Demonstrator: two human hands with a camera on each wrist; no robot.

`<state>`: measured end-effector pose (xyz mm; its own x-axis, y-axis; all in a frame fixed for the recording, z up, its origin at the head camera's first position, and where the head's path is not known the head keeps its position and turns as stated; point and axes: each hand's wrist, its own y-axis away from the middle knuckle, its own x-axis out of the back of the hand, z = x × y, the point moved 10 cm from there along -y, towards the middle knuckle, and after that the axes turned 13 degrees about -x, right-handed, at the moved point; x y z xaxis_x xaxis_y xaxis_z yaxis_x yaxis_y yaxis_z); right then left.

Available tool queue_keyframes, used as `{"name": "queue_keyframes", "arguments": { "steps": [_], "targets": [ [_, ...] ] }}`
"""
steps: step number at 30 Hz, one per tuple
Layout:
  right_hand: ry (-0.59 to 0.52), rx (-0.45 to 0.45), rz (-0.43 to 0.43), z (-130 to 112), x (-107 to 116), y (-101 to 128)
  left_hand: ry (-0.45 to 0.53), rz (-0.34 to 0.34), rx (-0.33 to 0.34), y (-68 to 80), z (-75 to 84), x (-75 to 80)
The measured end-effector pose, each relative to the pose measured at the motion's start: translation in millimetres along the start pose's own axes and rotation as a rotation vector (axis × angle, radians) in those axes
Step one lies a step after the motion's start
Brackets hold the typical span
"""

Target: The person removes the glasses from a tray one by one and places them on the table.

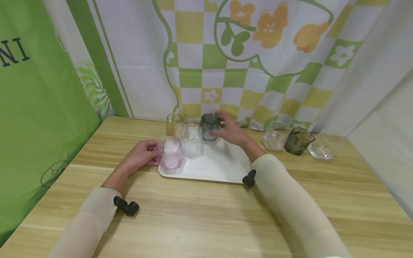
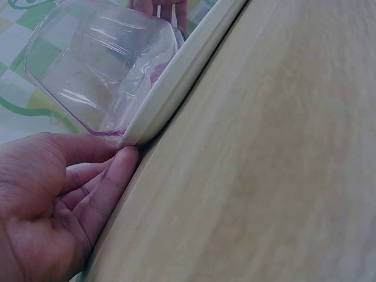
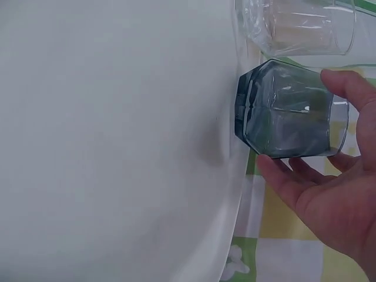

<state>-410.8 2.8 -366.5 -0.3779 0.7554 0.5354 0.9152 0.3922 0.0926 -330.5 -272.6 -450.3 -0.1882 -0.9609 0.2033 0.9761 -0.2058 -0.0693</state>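
Blue-grey glass [image 3: 288, 114]: upright at the far edge of the white tray [image 1: 222, 163]; whether its base bears on the tray cannot be told.
Right hand [image 1: 233, 132]: partly spread, thumb and fingers curved about the blue-grey glass from opposite sides.
Left hand [image 1: 138, 156]: fingers bent, tips pinching the tray rim just beside the pink glass.
Pink glass [image 1: 171, 152]: upright at the tray's near left corner.
Clear glass [image 1: 192, 147]: between pink and blue-grey, close to both.
Amber glass [image 1: 175, 125]: behind the clear glass, toward the curtain.
Right sleeve [image 1: 284, 190]: pale; hides the tray's right end from the head view.
Right-hand row: clear tumbler [image 1: 276, 136], smoky cup [image 1: 298, 141] and low clear vessel [image 1: 322, 148], close together, well apart from the tray.
Cuffs: black device [image 1: 127, 206] on each.
Desk [image 1: 180, 218]: light wood grain, with the tray toward its back edge.
Curtain [image 1: 190, 55]: green and yellow checks, orange flowers.
Green cloth [image 1: 29, 107]: hangs at left, dark lettering.
Right side: pale, plain surface.
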Motion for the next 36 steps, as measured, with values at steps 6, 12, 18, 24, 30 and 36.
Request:
{"name": "queue_keyframes", "arguments": {
  "steps": [6,12,18,24,30,36],
  "targets": [
    [0.009,-0.011,0.007,-2,-4,-4,-0.004,-0.002,-0.003,1.2,0.1,0.9],
    [0.007,-0.02,-0.006,1,-7,-7,0.0,-0.006,-0.006,0.0,-0.9,0.8],
    [0.009,-0.042,-0.003,4,-9,-11,0.003,-0.003,-0.006,-0.4,-0.8,0.5],
    [-0.011,-0.04,-0.005,5,-11,-15,0.002,-0.001,-0.009,-0.4,0.0,0.5],
    [-0.009,-0.041,0.004,6,-11,-16,0.005,0.001,0.001,-0.1,-0.8,0.4],
    [-0.008,-0.035,0.013,5,-10,-16,0.004,0.001,0.001,-0.6,-1.2,0.6]
  ]
}}
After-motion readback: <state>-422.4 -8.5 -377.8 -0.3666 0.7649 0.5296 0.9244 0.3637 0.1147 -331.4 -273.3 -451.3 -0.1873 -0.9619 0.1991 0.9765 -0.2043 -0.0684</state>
